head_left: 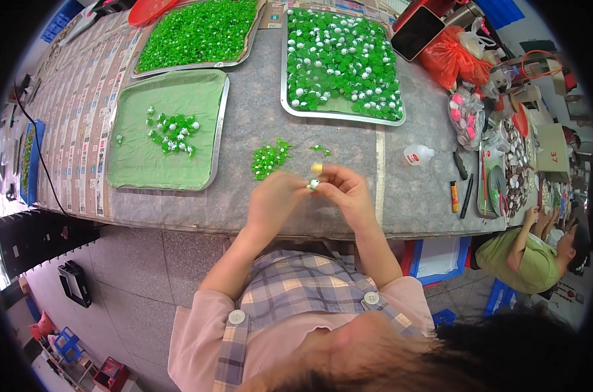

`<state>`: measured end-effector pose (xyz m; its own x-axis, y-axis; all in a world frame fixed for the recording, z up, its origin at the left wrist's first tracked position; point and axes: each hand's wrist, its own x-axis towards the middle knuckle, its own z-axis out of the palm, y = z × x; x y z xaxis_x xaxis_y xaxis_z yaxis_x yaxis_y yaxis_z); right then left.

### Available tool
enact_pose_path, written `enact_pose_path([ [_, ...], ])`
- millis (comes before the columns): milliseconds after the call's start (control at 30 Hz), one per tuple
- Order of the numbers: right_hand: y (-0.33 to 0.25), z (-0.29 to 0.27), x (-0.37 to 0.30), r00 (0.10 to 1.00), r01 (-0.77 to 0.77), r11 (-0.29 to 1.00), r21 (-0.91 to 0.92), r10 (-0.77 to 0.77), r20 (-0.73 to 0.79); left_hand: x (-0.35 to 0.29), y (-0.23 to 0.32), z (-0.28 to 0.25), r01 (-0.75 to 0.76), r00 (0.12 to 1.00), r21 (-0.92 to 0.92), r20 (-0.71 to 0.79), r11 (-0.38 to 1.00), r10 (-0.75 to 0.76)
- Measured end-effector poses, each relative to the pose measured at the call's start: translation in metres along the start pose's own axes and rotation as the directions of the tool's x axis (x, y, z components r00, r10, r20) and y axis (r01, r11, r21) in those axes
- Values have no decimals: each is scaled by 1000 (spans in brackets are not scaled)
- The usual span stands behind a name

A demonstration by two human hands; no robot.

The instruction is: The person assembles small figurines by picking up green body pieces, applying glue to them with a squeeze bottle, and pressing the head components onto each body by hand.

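My right hand (350,195) pinches a small white ball-headed piece with green on it (314,185) between thumb and fingers. A yellow cover (316,168) sits on one of its fingertips. My left hand (271,201), slightly blurred, is closed, with its fingertips meeting the same piece from the left. Just beyond my hands lies a heap of small green pieces (271,159), with a few stray green pieces (320,150) to its right. A tray lined with green cloth (136,166), at the left, carries a loose group of green-and-white pieces (175,134).
Farther back stand a tray of small green pieces (198,32) and a tray of green-and-white pieces (342,62). At the right are a white bottle (418,155), an orange-and-yellow tube (454,196), a black pen (467,196) and red bags (450,59). Another person (528,258) sits at the far right.
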<state>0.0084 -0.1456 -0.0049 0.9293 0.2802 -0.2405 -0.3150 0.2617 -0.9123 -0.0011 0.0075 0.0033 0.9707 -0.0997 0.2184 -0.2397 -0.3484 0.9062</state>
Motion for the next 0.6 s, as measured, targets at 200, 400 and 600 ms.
enact_pose_path([
  [200,-22,-19,30,924,197,685,-702,-370,-101,19,-31,-53,38,841,168,-537,985,59],
  [400,-8,-23,42,889,253,104,-962,-417,189,21,-31,-53,-12,783,183,-610,983,123],
  [600,-17,-16,16,984,99,946,-307,-140,-113,4,-9,-2,-185,964,174,-160,967,213],
])
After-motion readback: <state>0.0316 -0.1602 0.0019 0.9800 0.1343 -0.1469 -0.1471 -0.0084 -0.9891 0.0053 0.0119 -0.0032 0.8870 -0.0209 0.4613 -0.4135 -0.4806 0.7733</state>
